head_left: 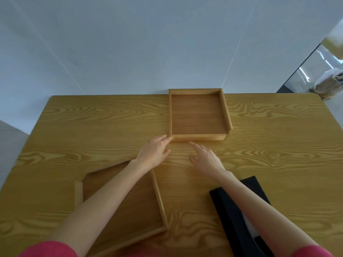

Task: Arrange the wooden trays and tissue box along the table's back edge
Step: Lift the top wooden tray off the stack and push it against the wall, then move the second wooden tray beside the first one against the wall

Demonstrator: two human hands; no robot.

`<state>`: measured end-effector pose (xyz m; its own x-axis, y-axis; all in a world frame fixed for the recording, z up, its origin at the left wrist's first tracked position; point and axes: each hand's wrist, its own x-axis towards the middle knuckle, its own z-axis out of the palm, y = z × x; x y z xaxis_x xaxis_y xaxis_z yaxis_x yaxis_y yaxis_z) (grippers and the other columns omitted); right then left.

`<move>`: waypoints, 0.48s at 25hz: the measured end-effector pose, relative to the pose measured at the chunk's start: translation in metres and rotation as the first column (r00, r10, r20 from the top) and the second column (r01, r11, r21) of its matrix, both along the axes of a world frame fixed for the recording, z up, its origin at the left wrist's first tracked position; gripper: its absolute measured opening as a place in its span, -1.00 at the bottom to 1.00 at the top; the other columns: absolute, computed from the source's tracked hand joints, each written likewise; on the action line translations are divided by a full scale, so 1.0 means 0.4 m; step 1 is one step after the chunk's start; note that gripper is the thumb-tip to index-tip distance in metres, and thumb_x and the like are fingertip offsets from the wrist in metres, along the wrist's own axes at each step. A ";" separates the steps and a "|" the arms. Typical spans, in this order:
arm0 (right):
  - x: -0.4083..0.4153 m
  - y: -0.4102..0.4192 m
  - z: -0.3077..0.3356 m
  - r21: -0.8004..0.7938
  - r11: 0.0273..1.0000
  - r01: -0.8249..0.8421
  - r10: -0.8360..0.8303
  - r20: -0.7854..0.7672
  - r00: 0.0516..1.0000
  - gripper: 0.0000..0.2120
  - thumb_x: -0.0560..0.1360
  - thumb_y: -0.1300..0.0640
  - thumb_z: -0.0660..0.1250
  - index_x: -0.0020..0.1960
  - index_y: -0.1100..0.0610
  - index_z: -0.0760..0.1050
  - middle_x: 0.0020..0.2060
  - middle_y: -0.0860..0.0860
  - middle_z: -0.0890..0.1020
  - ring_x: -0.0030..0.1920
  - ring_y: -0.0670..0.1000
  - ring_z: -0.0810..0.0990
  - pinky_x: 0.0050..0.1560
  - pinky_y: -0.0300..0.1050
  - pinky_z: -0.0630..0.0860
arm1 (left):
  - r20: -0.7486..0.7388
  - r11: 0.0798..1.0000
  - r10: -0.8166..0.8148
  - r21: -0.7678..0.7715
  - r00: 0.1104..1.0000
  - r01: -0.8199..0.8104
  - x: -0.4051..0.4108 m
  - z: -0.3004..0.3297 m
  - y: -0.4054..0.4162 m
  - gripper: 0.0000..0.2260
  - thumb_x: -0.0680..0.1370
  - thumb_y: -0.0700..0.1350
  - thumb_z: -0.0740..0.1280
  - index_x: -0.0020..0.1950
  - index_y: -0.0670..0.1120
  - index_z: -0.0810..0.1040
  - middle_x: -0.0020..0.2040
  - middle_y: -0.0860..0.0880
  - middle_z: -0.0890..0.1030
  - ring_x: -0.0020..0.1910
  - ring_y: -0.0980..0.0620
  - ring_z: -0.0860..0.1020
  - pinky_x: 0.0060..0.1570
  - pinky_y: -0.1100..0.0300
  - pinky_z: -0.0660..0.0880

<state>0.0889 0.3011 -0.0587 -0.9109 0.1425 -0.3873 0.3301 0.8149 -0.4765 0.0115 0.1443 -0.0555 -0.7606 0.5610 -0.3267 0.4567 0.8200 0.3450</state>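
Observation:
One wooden tray [197, 115] stands against the table's back edge, a little right of centre. The fingertips of my left hand [155, 151] touch its near left corner, fingers spread, gripping nothing. Just in front of the tray's near wall hovers my right hand [205, 157], index finger stretched toward it, holding nothing. A second wooden tray [130, 206] lies turned at an angle near the front left, partly under my left forearm. The black tissue box [239, 216] lies at the front right, partly hidden by my right forearm.
The wooden table [92, 123] meets a pale wall along its back edge. Beyond the table's right back corner are a glass panel and a brown bag [326, 86]. Open tabletop lies on both sides of the far tray.

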 end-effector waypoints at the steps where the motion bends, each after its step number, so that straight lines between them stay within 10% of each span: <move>1: 0.015 -0.036 0.002 -0.032 0.999 -0.003 0.003 0.027 1.000 -0.50 0.58 0.08 0.16 0.48 0.09 0.14 0.41 0.12 0.37 0.36 0.15 0.39 0.24 0.06 0.44 | -0.008 1.000 0.020 -0.010 1.000 -0.020 0.010 0.004 -0.037 -0.53 0.59 -0.07 0.19 0.49 -0.03 0.17 0.51 -0.05 0.22 0.49 -0.03 0.18 0.44 0.04 0.22; 12: 0.107 -0.326 -0.057 -0.045 0.998 0.038 -0.032 0.124 0.992 -0.65 0.51 0.21 0.22 0.29 0.19 0.36 0.18 0.13 0.53 0.14 0.16 0.53 0.10 0.05 0.54 | -0.001 0.973 0.142 -0.186 0.990 -0.140 0.040 -0.045 -0.308 -0.51 0.59 -0.09 0.17 0.50 -0.08 0.12 0.51 -0.01 0.19 0.46 -0.07 0.24 0.42 -0.05 0.21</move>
<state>0.1316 0.1706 -0.0816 -0.8506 0.1520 -0.5034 0.4165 0.7793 -0.4683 0.0273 0.0211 -0.0735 -0.8229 0.3772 -0.4248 0.3283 0.9260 0.1863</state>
